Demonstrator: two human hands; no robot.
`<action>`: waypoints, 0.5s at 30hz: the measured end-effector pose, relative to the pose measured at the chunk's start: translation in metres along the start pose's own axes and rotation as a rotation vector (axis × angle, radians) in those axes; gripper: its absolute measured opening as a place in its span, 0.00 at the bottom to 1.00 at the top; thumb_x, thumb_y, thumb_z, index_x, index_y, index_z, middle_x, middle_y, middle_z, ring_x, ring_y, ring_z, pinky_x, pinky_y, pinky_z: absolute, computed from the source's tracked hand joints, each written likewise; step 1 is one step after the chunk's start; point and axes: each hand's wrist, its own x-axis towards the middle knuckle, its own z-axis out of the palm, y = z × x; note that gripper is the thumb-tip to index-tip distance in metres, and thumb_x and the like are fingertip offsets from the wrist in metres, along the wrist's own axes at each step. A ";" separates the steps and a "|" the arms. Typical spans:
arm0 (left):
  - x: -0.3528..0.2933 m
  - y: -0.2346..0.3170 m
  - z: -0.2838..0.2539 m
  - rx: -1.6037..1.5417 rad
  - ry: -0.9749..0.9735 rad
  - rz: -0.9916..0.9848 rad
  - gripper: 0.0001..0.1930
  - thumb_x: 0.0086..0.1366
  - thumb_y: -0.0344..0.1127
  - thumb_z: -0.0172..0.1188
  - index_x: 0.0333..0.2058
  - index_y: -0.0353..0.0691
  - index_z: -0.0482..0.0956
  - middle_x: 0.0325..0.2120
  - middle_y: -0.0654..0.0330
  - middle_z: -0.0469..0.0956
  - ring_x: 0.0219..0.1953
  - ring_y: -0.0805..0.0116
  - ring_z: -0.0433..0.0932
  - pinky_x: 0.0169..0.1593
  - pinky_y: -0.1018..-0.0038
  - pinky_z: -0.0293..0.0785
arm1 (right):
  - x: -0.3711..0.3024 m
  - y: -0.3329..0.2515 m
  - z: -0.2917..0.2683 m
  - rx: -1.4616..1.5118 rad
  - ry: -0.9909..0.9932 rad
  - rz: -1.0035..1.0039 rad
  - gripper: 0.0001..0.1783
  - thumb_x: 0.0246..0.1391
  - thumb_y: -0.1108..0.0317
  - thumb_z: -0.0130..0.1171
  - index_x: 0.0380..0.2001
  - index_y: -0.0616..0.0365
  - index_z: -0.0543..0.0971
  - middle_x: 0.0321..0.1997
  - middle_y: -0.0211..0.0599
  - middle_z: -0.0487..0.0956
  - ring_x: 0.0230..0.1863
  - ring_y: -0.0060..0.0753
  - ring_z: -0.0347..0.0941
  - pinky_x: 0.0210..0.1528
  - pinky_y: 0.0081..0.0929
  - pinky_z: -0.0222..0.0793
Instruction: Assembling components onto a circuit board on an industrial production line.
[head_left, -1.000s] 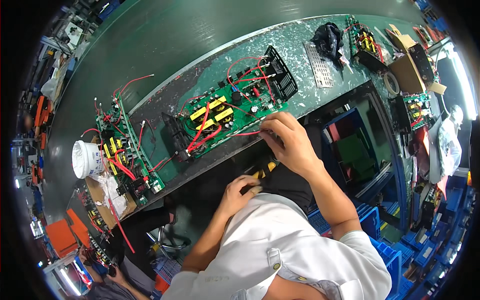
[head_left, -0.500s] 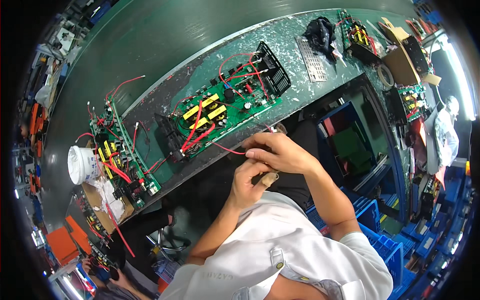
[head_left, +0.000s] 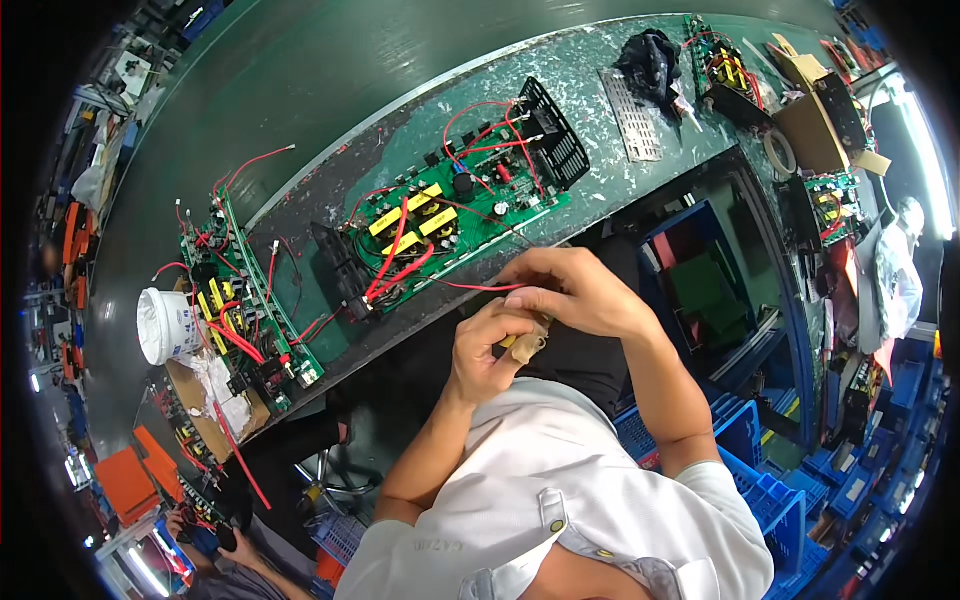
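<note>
Just off the bench's front edge, my two hands meet with fingers closed. A thin red wire (head_left: 470, 287) runs from the green circuit board (head_left: 480, 240) into the fingers of my right hand (head_left: 585, 290). My left hand (head_left: 482, 350) is curled right against it, its thumb in a tan finger cot (head_left: 527, 345); what its fingers grip is hidden. The board bears yellow-wrapped transformers (head_left: 410, 222) and thick red wires, with a black vented end panel (head_left: 555, 135) at its right and a black plastic piece (head_left: 340, 268) at its left.
Left on the bench are another wired board (head_left: 240, 290) and a white tub (head_left: 165, 327). A perforated metal plate (head_left: 632, 120), dark cloth (head_left: 650, 65) and tape roll (head_left: 778, 152) lie to the right. Blue crates (head_left: 740, 430) stand beside me; another person's hands (head_left: 240, 550) show lower left.
My right hand has shifted slightly right and up, drawing the red wire's end along. My left hand has moved up a little and turned, its covered thumb still beside the right fingers.
</note>
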 end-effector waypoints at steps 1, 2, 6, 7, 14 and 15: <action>0.000 -0.002 -0.001 -0.024 -0.025 -0.002 0.05 0.57 0.27 0.63 0.32 0.34 0.80 0.31 0.54 0.81 0.34 0.62 0.80 0.38 0.72 0.75 | -0.001 -0.001 -0.002 0.049 0.045 0.011 0.14 0.57 0.70 0.63 0.46 0.64 0.79 0.33 0.38 0.81 0.34 0.23 0.77 0.36 0.25 0.73; 0.000 -0.004 -0.001 -0.047 -0.050 -0.005 0.05 0.57 0.27 0.63 0.32 0.33 0.80 0.32 0.53 0.81 0.35 0.63 0.80 0.40 0.72 0.75 | -0.001 -0.002 -0.004 -0.069 0.105 -0.009 0.16 0.53 0.73 0.65 0.45 0.61 0.79 0.33 0.38 0.79 0.33 0.29 0.78 0.36 0.28 0.73; -0.001 -0.004 0.000 -0.302 -0.028 -0.187 0.14 0.67 0.39 0.59 0.33 0.30 0.79 0.39 0.48 0.79 0.39 0.64 0.77 0.46 0.71 0.72 | 0.002 0.013 0.005 -0.510 0.412 -0.035 0.15 0.48 0.76 0.64 0.41 0.59 0.76 0.33 0.42 0.75 0.35 0.51 0.76 0.36 0.37 0.73; -0.001 -0.006 0.000 -0.304 -0.029 -0.187 0.14 0.67 0.39 0.59 0.33 0.30 0.79 0.39 0.48 0.79 0.39 0.64 0.77 0.46 0.71 0.72 | 0.003 0.018 0.008 -0.511 0.413 -0.033 0.15 0.48 0.76 0.64 0.41 0.59 0.76 0.33 0.42 0.75 0.35 0.51 0.76 0.36 0.37 0.73; 0.014 -0.011 -0.001 -0.962 0.019 -0.100 0.19 0.69 0.45 0.56 0.36 0.29 0.79 0.44 0.47 0.78 0.50 0.60 0.75 0.60 0.65 0.65 | 0.005 0.022 0.017 0.311 0.123 0.212 0.06 0.60 0.73 0.57 0.35 0.63 0.71 0.25 0.35 0.75 0.24 0.22 0.72 0.26 0.25 0.70; 0.013 -0.010 -0.002 -0.962 0.020 -0.100 0.19 0.69 0.45 0.56 0.36 0.29 0.79 0.44 0.47 0.78 0.50 0.60 0.75 0.60 0.65 0.65 | 0.006 0.021 0.017 0.311 0.121 0.213 0.06 0.60 0.73 0.57 0.35 0.63 0.71 0.25 0.35 0.75 0.24 0.22 0.72 0.26 0.25 0.70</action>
